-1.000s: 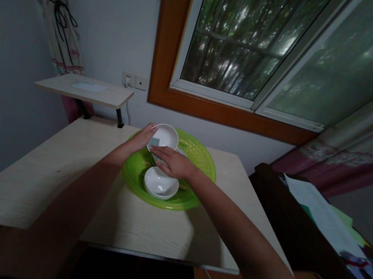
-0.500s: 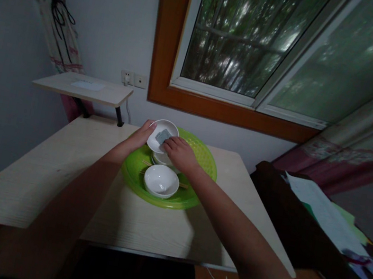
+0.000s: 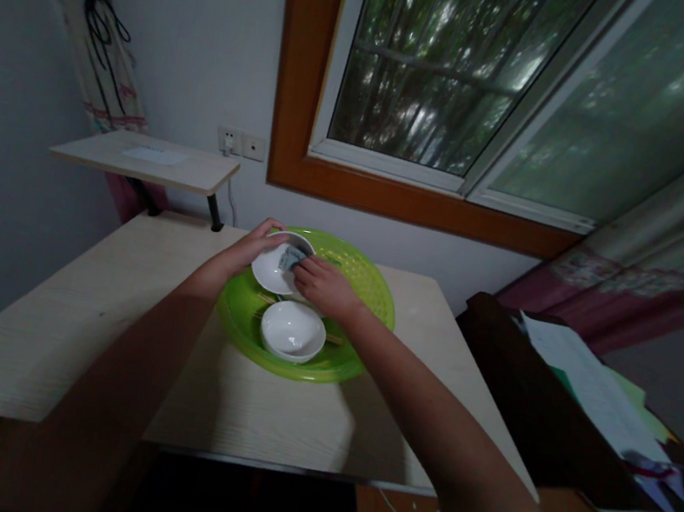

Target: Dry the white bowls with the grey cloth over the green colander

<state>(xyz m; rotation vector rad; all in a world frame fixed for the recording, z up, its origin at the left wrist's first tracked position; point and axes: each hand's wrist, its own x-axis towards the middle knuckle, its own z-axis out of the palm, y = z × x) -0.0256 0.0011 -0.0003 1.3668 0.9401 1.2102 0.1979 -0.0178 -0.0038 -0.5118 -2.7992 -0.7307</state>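
Wiping a tilted bowl (image 3: 272, 266) over the green basin (image 3: 370, 283).
Your left hand (image 3: 245, 250) is gripping its rim while your right hand (image 3: 324, 285) is pinching a sponge (image 3: 289, 258) inside; wet fingers are risking a slip onto the bowl below (image 3: 293, 329).

A small white bowl (image 3: 274, 265) sits tilted at the centre of the frame — its hollow turned toward the camera, raised above a green basin (image 3: 370, 283). A grey-blue sponge (image 3: 290, 259) is pressed inside it, against the upper right of the hollow.

Both hands (image 3: 287, 268) forward, grips closed
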